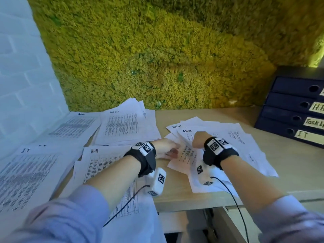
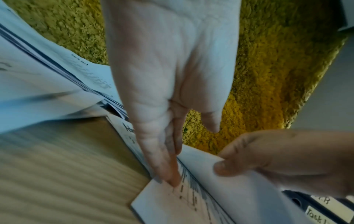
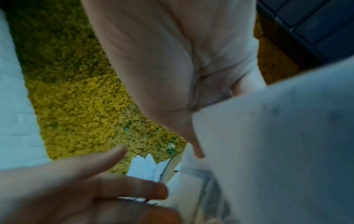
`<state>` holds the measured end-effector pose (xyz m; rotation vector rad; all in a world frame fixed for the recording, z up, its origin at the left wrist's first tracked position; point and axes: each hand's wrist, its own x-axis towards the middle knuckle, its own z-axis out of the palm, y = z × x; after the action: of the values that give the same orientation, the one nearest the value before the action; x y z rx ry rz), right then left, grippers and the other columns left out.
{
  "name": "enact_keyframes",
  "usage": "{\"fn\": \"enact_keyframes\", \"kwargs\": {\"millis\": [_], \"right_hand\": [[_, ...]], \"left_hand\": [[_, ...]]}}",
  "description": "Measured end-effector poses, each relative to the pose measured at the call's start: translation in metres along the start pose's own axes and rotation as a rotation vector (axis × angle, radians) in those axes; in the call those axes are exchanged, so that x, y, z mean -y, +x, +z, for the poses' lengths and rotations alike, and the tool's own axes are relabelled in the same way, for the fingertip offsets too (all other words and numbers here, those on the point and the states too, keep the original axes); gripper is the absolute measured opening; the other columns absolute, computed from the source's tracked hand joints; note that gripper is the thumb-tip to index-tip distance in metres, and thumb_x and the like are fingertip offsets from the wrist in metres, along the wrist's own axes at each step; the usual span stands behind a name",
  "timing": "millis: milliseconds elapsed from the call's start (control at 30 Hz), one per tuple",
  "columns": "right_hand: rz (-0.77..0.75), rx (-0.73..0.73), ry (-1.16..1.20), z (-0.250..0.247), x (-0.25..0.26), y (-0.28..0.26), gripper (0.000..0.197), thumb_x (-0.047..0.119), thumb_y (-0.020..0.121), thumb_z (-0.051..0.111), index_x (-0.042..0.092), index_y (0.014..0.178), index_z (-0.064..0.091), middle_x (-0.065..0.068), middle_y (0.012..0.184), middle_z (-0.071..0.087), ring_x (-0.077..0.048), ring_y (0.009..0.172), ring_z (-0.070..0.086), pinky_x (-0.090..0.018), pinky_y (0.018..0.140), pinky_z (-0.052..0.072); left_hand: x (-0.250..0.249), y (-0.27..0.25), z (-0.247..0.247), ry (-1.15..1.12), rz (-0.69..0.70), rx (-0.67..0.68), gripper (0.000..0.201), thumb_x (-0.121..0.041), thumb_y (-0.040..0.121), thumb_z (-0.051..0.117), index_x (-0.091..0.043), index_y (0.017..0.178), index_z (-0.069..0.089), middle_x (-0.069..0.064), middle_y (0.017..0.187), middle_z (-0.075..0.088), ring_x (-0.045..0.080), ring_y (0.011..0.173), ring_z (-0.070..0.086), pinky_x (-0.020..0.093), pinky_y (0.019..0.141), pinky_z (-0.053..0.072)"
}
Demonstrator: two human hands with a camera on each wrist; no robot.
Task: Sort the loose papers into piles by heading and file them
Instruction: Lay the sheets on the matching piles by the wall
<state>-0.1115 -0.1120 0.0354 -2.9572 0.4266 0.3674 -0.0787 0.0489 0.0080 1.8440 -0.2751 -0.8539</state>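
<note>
loose white printed paper sheets [image 1: 219, 142] lie fanned in an untidy heap on the pale wood-grain desk [image 1: 175, 190], right of centre; the top visible headings read "admin" and "task list" in handwritten blue ink, over blocks of small dark print. four sorted piles of the same thin white paper lie to the left: the admin pile [image 1: 75, 127] and the task list pile [image 1: 126, 127] at the back, the it pile [image 1: 26, 172] and the h-r pile [image 1: 105, 165] nearer, each with its heading at the top.

the left hand [image 1: 164, 149] reaches flat onto the heap's left edge; in the left wrist view its fingers [image 2: 164, 166] are straight, tips pressing a printed sheet down. the right hand [image 1: 199, 140] has a sheet [image 2: 220, 169] lifted at its edge, pinched between curled fingers and thumb, the paper bowing upward.

four dark navy lever-arch binders [image 1: 294, 109] lie stacked flat at the desk's right rear, spines showing round finger holes and cream labels reading "h.r", "task l…" and "it"; the top label is cut off. a shaggy yellow-green moss wall panel [image 1: 157, 58] rises behind the desk, and a white painted brick wall [image 1: 21, 76] stands left.
</note>
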Motion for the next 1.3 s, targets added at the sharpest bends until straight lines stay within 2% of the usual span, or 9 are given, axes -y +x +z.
{"fn": "enact_keyframes", "kwargs": {"millis": [133,267,367,500,733,900,1033,1167,1300], "right_hand": [[-0.092,0.073,0.275,0.0,0.013,-0.009,0.026,0.019,0.094,0.053,0.008,0.07,0.052,-0.006,0.07,0.051,-0.019,0.061,0.052,-0.021,0.052,0.04],[-0.152,0.304,0.822,0.003,0.009,-0.015,0.041,0.039,0.094,0.06,0.003,0.111,0.068,-0.008,0.105,0.069,-0.026,0.098,0.068,-0.034,0.081,0.057],[-0.034,0.1,0.654,0.0,-0.019,-0.001,0.04,0.047,0.091,0.061,0.01,0.106,0.062,-0.007,0.099,0.057,-0.023,0.095,0.059,-0.035,0.085,0.048],[0.149,0.033,0.328,0.009,-0.06,0.005,0.072,0.046,0.09,0.063,0.003,0.143,0.038,-0.015,0.143,0.046,-0.029,0.128,0.048,-0.033,0.101,0.04],[0.178,-0.014,0.318,0.024,-0.068,0.008,0.084,0.059,0.084,0.063,0.002,0.141,0.04,-0.017,0.142,0.046,-0.03,0.13,0.044,-0.035,0.106,0.04],[0.158,-0.07,0.497,0.028,-0.071,0.018,0.081,0.028,0.076,0.082,0.001,0.139,0.037,-0.018,0.139,0.049,-0.032,0.122,0.05,-0.037,0.097,0.043],[0.159,-0.105,0.515,0.009,-0.066,-0.017,0.054,0.007,0.099,0.048,-0.002,0.147,0.024,-0.016,0.15,0.033,-0.026,0.131,0.039,-0.022,0.102,0.033],[0.24,-0.074,0.738,0.005,-0.086,-0.03,0.044,0.008,0.101,0.043,0.005,0.144,0.031,-0.01,0.148,0.036,-0.027,0.133,0.042,-0.016,0.085,0.045],[0.262,-0.165,0.948,0.019,-0.106,-0.008,0.007,0.001,0.084,0.054,0.009,0.084,0.056,-0.01,0.089,0.057,-0.024,0.076,0.056,-0.032,0.067,0.051]], "left_hand": [[0.008,0.0,-0.007,-0.155,-0.004,0.024,0.048,-0.046,0.092,0.055,-0.004,0.116,0.05,0.021,0.109,0.062,0.031,0.088,0.065,0.037,0.078,0.056],[0.028,0.005,-0.02,-0.225,0.086,-0.109,0.029,-0.005,0.091,0.059,-0.009,0.12,0.058,0.012,0.112,0.067,0.022,0.087,0.067,0.028,0.066,0.058],[0.042,0.007,-0.026,-0.274,0.126,-0.181,0.039,0.012,0.088,0.055,-0.002,0.125,0.057,0.01,0.118,0.065,0.018,0.091,0.065,0.02,0.062,0.057],[0.043,0.009,-0.023,-0.249,0.227,-0.238,0.055,0.013,0.086,0.058,-0.011,0.133,0.042,0.0,0.123,0.054,0.026,0.111,0.059,0.028,0.067,0.057],[0.045,0.009,-0.025,-0.104,0.21,-0.169,0.035,0.01,0.092,0.052,0.005,0.127,0.053,0.017,0.124,0.06,0.023,0.103,0.058,0.024,0.08,0.055],[0.042,0.005,-0.025,-0.009,0.23,-0.181,0.03,0.008,0.091,0.054,0.002,0.12,0.061,0.014,0.119,0.063,0.023,0.105,0.059,0.021,0.075,0.054],[0.036,-0.001,-0.022,0.074,0.268,-0.18,0.047,0.016,0.087,0.038,-0.011,0.071,0.072,0.02,0.11,0.062,0.036,0.091,0.061,0.034,0.068,0.049],[0.034,-0.003,-0.019,0.09,0.251,-0.181,0.043,0.019,0.087,0.038,-0.007,0.085,0.072,0.014,0.115,0.063,0.034,0.089,0.064,0.025,0.058,0.049],[0.035,0.0,-0.016,-0.059,0.237,-0.227,0.036,0.01,0.089,0.039,-0.002,0.099,0.072,0.017,0.115,0.063,0.039,0.083,0.063,0.034,0.057,0.052]]}}
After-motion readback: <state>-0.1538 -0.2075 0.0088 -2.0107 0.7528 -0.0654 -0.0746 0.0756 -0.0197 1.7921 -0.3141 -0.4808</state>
